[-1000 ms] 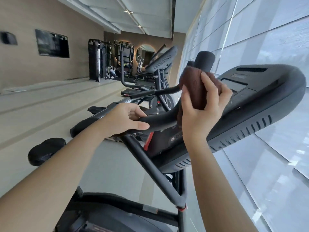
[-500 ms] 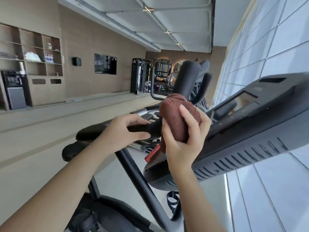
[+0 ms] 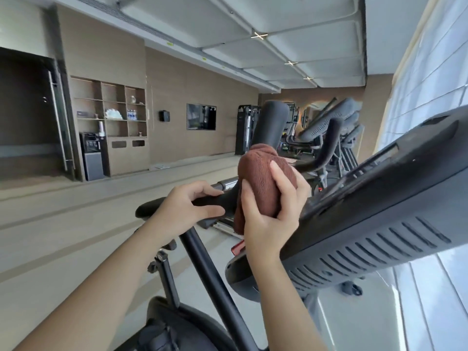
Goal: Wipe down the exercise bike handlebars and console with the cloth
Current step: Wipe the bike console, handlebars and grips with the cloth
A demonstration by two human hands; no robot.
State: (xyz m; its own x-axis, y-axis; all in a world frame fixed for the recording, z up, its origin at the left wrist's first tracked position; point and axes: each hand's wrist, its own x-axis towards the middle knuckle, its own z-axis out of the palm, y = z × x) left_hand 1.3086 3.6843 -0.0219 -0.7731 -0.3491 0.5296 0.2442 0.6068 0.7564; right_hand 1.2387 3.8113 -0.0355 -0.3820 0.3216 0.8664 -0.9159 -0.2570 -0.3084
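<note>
right hand [image 3: 269, 219] grips brown cloth [image 3: 260, 178] wrapped round handlebar [image 3: 222, 200] upright, beside console [image 3: 379, 211]. left hand [image 3: 186, 211] curls round the horizontal grip. risk: loose cloth tail slips off, missing console.

A: Bright or dim?
B: Bright; daylight floods in from the window wall [image 3: 428, 62] on the right, washing it out pale. Cross-shaped ceiling lights [image 3: 258, 35] add little.
A: Sharp?
B: Mostly soft. The console [image 3: 379, 211] is slightly blurred, the far machines [image 3: 329, 122] hazy, and the wide lens tilts and bends lines at the edges
</note>
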